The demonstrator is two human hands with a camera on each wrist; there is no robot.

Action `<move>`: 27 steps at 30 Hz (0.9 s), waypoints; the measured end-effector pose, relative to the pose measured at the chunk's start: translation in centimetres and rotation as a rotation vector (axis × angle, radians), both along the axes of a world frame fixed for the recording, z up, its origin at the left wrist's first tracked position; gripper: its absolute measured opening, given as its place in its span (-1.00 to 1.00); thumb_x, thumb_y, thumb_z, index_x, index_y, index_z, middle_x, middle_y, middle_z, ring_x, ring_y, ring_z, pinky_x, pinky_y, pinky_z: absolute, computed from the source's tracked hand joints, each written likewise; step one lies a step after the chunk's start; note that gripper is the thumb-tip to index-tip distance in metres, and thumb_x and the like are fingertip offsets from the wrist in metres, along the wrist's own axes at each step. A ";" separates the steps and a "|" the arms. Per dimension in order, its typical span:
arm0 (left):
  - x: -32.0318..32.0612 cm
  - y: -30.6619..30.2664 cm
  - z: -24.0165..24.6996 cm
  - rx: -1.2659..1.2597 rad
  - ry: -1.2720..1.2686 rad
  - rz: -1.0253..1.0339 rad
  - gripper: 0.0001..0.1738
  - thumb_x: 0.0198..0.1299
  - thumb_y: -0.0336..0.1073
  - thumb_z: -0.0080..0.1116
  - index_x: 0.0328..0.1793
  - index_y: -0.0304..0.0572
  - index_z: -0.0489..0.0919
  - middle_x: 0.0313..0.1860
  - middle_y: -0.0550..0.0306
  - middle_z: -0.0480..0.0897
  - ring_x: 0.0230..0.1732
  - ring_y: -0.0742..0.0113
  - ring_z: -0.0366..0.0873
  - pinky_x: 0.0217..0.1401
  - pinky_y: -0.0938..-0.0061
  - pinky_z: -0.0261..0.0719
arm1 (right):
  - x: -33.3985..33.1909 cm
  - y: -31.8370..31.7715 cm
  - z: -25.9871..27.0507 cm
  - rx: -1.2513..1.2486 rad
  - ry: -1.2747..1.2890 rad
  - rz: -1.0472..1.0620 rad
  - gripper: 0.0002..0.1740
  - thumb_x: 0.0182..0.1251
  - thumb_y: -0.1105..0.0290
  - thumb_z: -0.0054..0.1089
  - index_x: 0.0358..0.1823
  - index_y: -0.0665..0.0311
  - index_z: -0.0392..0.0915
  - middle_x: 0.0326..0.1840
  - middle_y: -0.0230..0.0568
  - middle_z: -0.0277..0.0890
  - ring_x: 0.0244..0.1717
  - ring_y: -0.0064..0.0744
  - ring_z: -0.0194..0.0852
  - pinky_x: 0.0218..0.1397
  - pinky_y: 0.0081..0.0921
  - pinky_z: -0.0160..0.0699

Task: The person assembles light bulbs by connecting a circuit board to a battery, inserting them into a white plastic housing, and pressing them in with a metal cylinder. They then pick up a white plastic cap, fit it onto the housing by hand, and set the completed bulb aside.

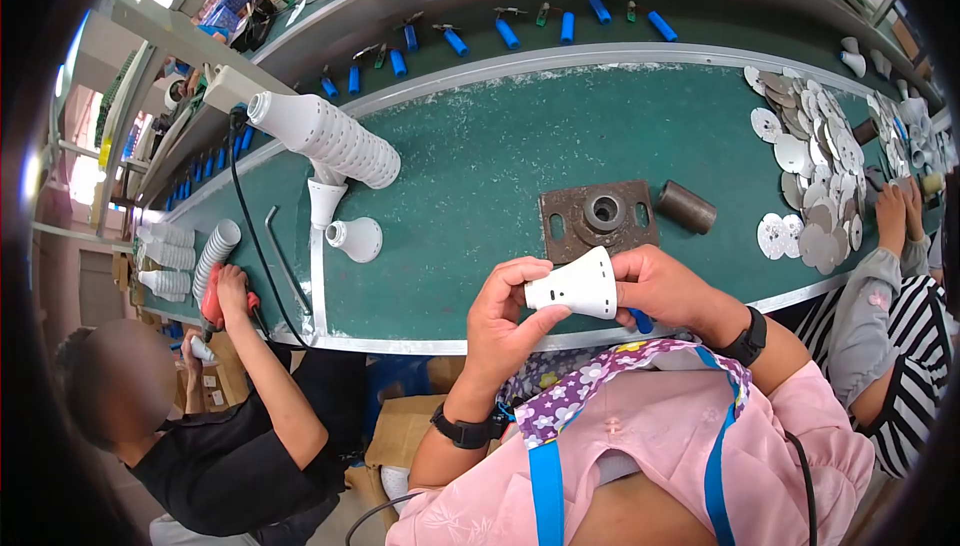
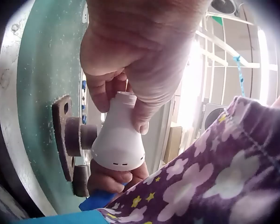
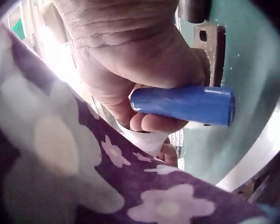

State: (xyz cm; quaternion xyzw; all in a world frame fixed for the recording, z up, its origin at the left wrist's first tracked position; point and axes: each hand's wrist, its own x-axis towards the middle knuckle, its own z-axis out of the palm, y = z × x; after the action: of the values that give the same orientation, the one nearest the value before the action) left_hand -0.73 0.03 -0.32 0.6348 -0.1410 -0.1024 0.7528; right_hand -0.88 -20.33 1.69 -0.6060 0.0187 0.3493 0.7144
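A white flared plastic bulb housing is held on its side above the table's front edge. My left hand grips its narrow end between thumb and fingers. At the wide rim are the fingertips of my right hand. Curled fingers of that same hand also hold a blue cylindrical battery against the palm; in the head view only its end shows below the hand. Small slots line the housing's rim. Just beyond the hands lies a rusty metal base plate with a round collar, beside a short metal tube.
Stacked white housings lean at the left, near a single housing, a hex key and a black cable. Round metal discs pile up at right. Blue batteries line the shelf. People sit on both sides.
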 end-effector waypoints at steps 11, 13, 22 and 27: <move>0.0 0.0 0.0 0.017 0.011 -0.009 -0.54 -0.14 -0.60 0.28 -0.03 -0.29 0.44 0.02 0.05 0.42 0.02 0.35 0.42 0.04 0.51 0.42 | -0.4 -0.1 -0.5 0.181 0.126 -0.036 -0.76 0.31 0.30 -0.03 -0.23 0.31 0.54 -0.57 -0.43 0.38 -0.62 -0.71 0.27 -0.57 -0.76 0.25; 0.0 0.0 -0.1 0.021 -0.002 -0.010 -0.53 -0.14 -0.60 0.28 -0.03 -0.30 0.44 0.02 0.05 0.42 0.02 0.34 0.41 0.05 0.51 0.41 | -0.5 -0.1 -0.7 0.237 0.179 -0.064 -0.74 0.33 0.26 -0.05 -0.24 0.31 0.52 -0.58 -0.43 0.38 -0.62 -0.70 0.28 -0.57 -0.76 0.26; -0.1 -0.1 0.1 0.052 -0.017 0.003 -0.53 -0.13 -0.58 0.28 -0.01 -0.31 0.45 0.02 0.03 0.43 0.04 0.33 0.41 0.06 0.50 0.40 | -0.6 -0.3 -0.4 0.247 0.112 -0.041 -0.72 0.36 0.25 -0.10 -0.21 0.31 0.50 -0.57 -0.42 0.36 -0.62 -0.70 0.28 -0.58 -0.75 0.24; 0.2 -0.4 0.1 0.047 0.001 0.001 -0.52 -0.13 -0.58 0.29 0.00 -0.29 0.46 0.01 0.06 0.45 0.03 0.34 0.42 0.04 0.51 0.42 | -0.9 -0.4 -0.8 0.277 0.076 -0.070 -0.73 0.37 0.27 -0.12 -0.17 0.31 0.49 -0.54 -0.43 0.35 -0.59 -0.70 0.27 -0.56 -0.74 0.23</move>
State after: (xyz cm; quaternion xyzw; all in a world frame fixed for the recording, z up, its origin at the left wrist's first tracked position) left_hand -0.54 -0.34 -0.18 0.6524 -0.1379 -0.1054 0.7377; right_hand -1.81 -20.75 0.84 -0.4868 0.0184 0.3463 0.8017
